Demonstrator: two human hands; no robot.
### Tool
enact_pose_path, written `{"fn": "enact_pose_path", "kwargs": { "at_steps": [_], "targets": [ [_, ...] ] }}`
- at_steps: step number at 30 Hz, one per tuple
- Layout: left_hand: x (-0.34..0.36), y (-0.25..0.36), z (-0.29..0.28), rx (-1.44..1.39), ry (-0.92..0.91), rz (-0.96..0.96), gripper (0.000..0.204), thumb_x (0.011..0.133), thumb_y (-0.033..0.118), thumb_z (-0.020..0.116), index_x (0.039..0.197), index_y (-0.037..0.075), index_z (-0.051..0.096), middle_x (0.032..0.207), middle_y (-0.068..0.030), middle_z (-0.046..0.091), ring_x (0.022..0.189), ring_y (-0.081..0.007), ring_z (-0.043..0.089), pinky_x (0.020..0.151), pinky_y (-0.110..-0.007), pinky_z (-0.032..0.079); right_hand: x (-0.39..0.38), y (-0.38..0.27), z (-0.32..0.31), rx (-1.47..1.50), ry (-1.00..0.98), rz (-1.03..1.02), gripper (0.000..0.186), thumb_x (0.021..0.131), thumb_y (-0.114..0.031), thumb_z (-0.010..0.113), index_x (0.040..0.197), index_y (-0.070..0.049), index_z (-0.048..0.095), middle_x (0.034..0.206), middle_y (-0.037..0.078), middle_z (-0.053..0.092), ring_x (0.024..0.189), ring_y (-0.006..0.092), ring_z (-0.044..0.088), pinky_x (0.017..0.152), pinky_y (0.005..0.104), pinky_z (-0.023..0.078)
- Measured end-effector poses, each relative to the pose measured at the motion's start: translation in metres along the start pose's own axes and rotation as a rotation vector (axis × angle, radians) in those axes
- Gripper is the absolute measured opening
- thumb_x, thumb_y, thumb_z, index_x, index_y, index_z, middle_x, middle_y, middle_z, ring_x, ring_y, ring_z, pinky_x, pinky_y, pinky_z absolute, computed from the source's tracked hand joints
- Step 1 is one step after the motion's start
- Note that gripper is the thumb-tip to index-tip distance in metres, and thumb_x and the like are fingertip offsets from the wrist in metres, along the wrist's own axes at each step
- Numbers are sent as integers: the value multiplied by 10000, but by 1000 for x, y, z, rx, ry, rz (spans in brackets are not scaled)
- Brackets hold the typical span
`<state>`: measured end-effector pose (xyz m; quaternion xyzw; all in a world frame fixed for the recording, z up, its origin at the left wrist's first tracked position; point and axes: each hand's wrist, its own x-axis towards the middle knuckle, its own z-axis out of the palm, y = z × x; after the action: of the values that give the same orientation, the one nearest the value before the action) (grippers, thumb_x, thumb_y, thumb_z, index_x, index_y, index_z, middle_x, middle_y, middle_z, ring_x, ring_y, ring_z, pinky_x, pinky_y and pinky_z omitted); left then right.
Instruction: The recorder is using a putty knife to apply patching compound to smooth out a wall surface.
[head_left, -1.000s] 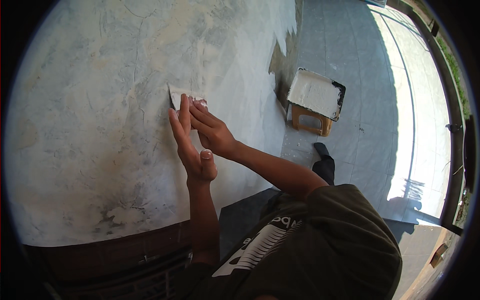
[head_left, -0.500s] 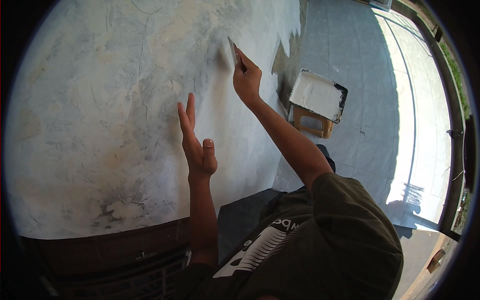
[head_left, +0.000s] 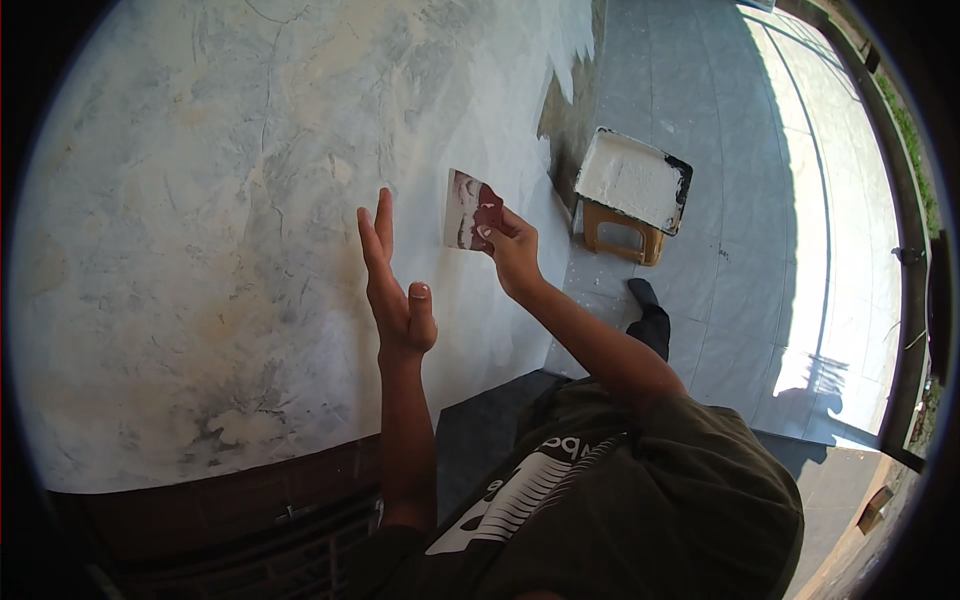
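My right hand [head_left: 515, 255] grips a flat putty knife [head_left: 470, 208] with a reddish-brown part and white paste smeared on it, its broad face turned toward me, in front of the mottled white-grey wall [head_left: 200, 200]. To its left, my left hand [head_left: 398, 300] is raised with fingers stretched out and thumb out, holding nothing; white paste is on the thumb. Whether it touches the wall is hard to tell. Right of both hands, a black-rimmed tray [head_left: 683, 180] of white paste rests on a tan plastic stool [head_left: 650, 250].
A grey tiled floor [head_left: 710, 300] runs along the right, with a sunlit strip, a dark edge beam [head_left: 910, 350] and grass beyond. My foot [head_left: 642, 295] is below the stool. An unpainted grey patch shows at the wall's right edge. Dark brown panelling [head_left: 200, 505] lies at lower left.
My right hand left my left hand, rose up and right with the putty knife, then came down, turning its face toward me. My left hand shifted slightly right, its fingers staying outstretched.
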<state>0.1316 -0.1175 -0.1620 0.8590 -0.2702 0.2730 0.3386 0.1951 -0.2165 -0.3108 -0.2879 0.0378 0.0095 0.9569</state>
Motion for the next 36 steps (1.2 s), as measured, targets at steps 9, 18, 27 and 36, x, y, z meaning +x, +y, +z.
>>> {"fn": "enact_pose_path", "kwargs": {
  "at_steps": [9,18,27,36],
  "targets": [
    [11,22,-5,9,56,85,915,967,639,287,1556,-5,11,1524,-325,312,1422,-444,329,1173,-534,212,27,2,114,-728,-168,-979,564,796,158,526,1333,-12,564,1425,207,506,1316,382,487,1100,376,410],
    [9,16,-16,21,54,68,886,970,613,326,1569,39,15,1541,-297,310,1420,-446,337,1179,-518,210,-40,1,4,-619,-84,-395,448,912,76,536,1333,-62,605,1003,137,724,809,108,626,788,254,510],
    [2,10,-12,32,40,26,827,995,588,275,1570,47,26,1546,-282,310,1438,-420,312,1185,-518,186,96,-55,87,-632,-11,-836,483,890,126,510,1325,-59,609,1178,132,687,1023,160,630,887,269,494],
    [-14,5,-16,27,46,-4,852,987,591,294,1565,27,23,1536,-306,311,1428,-434,325,1179,-522,197,-31,15,33,-754,-463,-776,580,833,193,489,1371,-20,536,1423,196,518,1317,357,504,1096,399,426]
  ]
}}
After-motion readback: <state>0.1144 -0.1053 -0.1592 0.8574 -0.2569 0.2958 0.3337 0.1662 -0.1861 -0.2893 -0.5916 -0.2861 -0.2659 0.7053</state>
